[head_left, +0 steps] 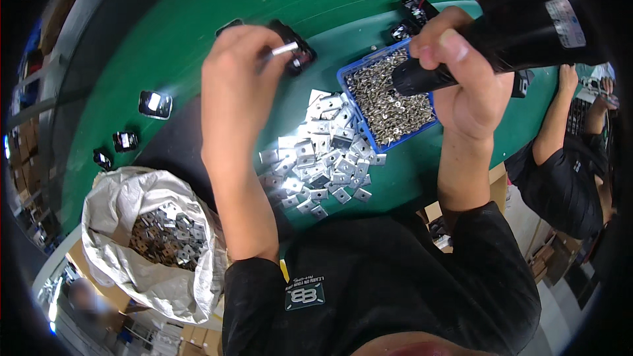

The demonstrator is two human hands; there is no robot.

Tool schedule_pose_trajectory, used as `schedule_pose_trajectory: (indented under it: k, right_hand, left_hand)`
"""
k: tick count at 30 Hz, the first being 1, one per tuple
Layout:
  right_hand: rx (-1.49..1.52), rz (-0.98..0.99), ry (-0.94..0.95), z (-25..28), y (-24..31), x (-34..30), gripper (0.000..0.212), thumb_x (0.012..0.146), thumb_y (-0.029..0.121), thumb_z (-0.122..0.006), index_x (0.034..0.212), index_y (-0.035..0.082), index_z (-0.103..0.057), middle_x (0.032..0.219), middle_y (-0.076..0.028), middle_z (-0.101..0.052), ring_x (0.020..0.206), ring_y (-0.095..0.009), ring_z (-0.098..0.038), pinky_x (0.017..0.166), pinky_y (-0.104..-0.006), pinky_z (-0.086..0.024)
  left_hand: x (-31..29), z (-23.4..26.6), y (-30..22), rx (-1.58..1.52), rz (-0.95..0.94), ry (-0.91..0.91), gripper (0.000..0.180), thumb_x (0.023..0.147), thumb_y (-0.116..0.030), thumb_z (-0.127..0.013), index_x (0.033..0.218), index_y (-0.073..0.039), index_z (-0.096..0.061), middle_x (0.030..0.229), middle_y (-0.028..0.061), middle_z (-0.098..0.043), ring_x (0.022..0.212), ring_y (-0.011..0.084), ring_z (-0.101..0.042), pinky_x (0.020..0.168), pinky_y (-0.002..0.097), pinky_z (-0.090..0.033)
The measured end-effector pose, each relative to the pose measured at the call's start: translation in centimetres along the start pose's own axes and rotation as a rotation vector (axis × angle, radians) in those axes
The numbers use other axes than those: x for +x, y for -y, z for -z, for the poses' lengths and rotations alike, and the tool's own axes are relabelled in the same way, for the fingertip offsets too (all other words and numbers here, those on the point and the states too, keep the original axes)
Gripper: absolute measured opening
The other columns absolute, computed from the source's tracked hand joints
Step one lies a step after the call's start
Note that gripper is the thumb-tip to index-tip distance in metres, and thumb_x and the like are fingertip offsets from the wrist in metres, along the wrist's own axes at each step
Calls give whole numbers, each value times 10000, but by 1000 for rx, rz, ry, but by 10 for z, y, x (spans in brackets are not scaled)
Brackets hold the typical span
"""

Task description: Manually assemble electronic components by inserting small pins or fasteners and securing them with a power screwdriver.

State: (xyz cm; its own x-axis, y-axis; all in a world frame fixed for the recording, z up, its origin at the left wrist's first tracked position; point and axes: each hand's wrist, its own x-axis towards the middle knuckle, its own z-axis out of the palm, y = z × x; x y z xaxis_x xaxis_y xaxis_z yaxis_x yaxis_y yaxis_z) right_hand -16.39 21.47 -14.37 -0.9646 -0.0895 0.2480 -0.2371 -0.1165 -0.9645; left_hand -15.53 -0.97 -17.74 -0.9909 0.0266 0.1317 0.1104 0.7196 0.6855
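Littering green tabletop (409, 181): metal plates (339, 160) | left grip (242, 60): silvery piece (285, 49) | right grip (469, 89): black driver (521, 29) (over screws (386, 105)) | room: co-worker (568, 175), right

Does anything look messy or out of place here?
Slightly: the metal plates lie jumbled loose on the green table, whereas the screws sit in a blue tray. That may be normal here.
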Motion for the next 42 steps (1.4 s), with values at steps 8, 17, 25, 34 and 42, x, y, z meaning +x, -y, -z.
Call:
schedule_pose_trajectory:
  k: [8, 17, 25, 34, 42]
  right_hand:
    - [163, 36, 37, -9, -5, -3, 619, 831, 101, -566, 1371, -54, -306, 734, -50, -475, 690, -154, -481, 713, -344, -445]
    - [267, 71, 88, -6, -7, -5, 597, 846, 104, -536, 1387, -9, -310, 754, -38, -447, 689, -140, -446, 735, -357, -412]
    - [288, 44, 50, -10, -8, -4, 611, 826, 96, -544, 1388, 4, -322, 747, -42, -440, 688, -143, -445, 729, -353, -409]
    - [303, 52, 57, -7, -10, -4, 621, 814, 93, -544, 1391, 15, -329, 749, -43, -432, 686, -151, -439, 724, -357, -405]
    - [295, 62, 69, -7, -9, -3, 614, 823, 93, -524, 1399, 25, -322, 757, -41, -428, 701, -151, -435, 727, -352, -402]
  left_hand:
    - [-36, 1, 10, 131, 22, -118, 155, 722, -63, -743, 861, -29, -684, 914, 85, -640, 751, 196, -612, 651, 291, -490]
    - [-55, -13, 8, -111, 246, -254, 115, 757, -46, -712, 862, -15, -675, 800, 108, -648, 627, 190, -615, 588, 288, -489]
    - [-50, -32, 19, -82, 188, -376, 137, 708, -55, -759, 810, -24, -674, 916, 109, -541, 812, 225, -550, 674, 323, -465]
    - [-47, -42, 28, -40, 143, -427, 132, 707, -35, -737, 817, -20, -665, 925, 126, -567, 870, 265, -565, 725, 344, -474]
    - [-38, -33, 25, -180, 254, -249, 222, 754, 1, -663, 972, -29, -633, 895, 117, -571, 779, 239, -588, 698, 343, -481]
